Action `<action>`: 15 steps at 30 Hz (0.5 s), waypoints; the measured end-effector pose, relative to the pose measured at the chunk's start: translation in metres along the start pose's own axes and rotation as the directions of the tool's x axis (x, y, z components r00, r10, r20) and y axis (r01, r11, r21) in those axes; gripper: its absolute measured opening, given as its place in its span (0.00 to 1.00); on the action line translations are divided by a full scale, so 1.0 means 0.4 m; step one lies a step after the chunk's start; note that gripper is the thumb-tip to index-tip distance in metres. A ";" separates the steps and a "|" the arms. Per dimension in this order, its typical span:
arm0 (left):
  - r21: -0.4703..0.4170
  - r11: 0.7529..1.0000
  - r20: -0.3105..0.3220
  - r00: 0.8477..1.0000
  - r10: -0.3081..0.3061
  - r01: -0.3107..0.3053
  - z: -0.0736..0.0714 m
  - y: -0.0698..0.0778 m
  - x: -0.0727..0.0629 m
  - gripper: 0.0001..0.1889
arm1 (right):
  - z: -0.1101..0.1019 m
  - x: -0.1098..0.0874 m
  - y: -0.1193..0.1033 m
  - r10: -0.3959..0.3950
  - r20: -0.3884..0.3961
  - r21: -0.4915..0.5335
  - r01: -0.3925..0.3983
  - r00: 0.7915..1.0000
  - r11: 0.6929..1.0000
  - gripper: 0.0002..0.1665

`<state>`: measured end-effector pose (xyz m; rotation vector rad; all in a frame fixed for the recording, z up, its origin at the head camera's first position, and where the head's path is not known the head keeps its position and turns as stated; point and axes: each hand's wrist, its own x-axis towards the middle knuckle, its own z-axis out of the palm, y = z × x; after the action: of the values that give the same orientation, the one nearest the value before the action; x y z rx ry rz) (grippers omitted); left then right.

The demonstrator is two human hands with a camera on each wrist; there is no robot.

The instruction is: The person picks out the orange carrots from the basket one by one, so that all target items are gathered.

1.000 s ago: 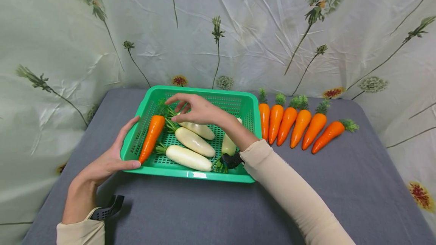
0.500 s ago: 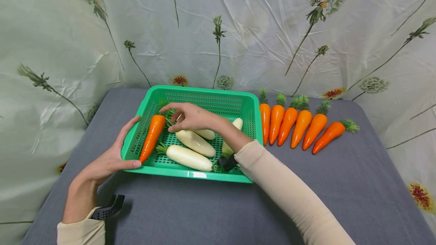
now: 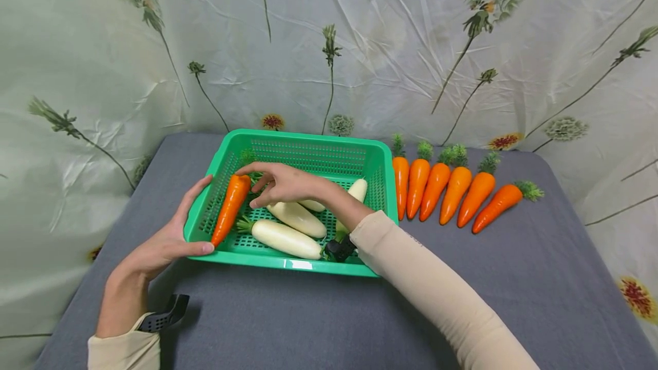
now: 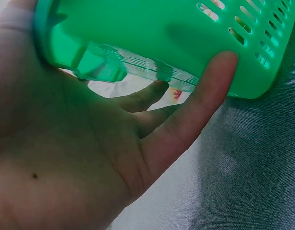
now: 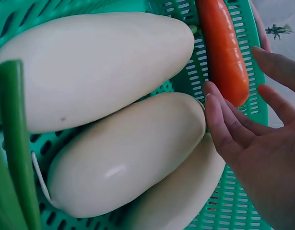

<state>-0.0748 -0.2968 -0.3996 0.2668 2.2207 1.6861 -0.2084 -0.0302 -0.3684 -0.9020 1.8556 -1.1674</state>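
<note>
My left hand point(image 3: 159, 247) holds the left end of a green plastic basket point(image 3: 329, 268), thumb over the front corner rim and fingers against the outer wall. Inside lies an orange carrot point(image 3: 229, 210) along the left side, green top toward the back. Over the basket is my right hand point(image 3: 280, 183), fingers spread and slightly bent, index fingertip at the carrot's top end. Beneath that hand are white radishes point(image 3: 285, 238), stacked side by side with leaves toward the carrot. The right wrist view shows the carrot point(image 5: 226, 52) just beyond the fingers and nothing between them.
Another white radish point(image 3: 358, 189) lies at the basket's right, partly behind my forearm. Several carrots point(image 3: 455, 194) fan out on the grey cloth point(image 3: 319, 324) right of the basket. A flowered curtain point(image 3: 288, 73) hangs behind the table.
My right hand has moved down and slightly left, from over the radish leaves to the top of the carrot. The left hand and basket stay put.
</note>
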 end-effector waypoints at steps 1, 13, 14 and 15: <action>0.001 1.000 0.000 1.000 0.001 -0.001 0.000 0.001 0.001 0.60 | 0.000 -0.001 0.000 0.002 0.002 0.007 -0.002 1.000 1.000 0.43; 0.000 1.000 0.009 1.000 0.014 -0.014 0.002 0.000 -0.003 0.60 | 0.016 0.023 0.010 0.042 0.030 0.027 -0.043 0.999 0.999 0.42; 0.000 1.000 0.008 1.000 0.011 -0.011 0.002 0.000 -0.004 0.60 | 0.017 0.025 0.012 0.041 0.033 0.028 -0.042 0.999 0.999 0.42; 0.001 1.000 0.007 1.000 0.009 -0.009 0.003 0.000 -0.003 0.60 | 0.018 0.027 0.013 0.038 0.033 0.023 -0.039 0.999 0.999 0.42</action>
<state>-0.0732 -0.2961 -0.3997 0.2828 2.2185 1.6867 -0.2080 -0.0407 -0.3779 -0.8638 1.8219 -1.1420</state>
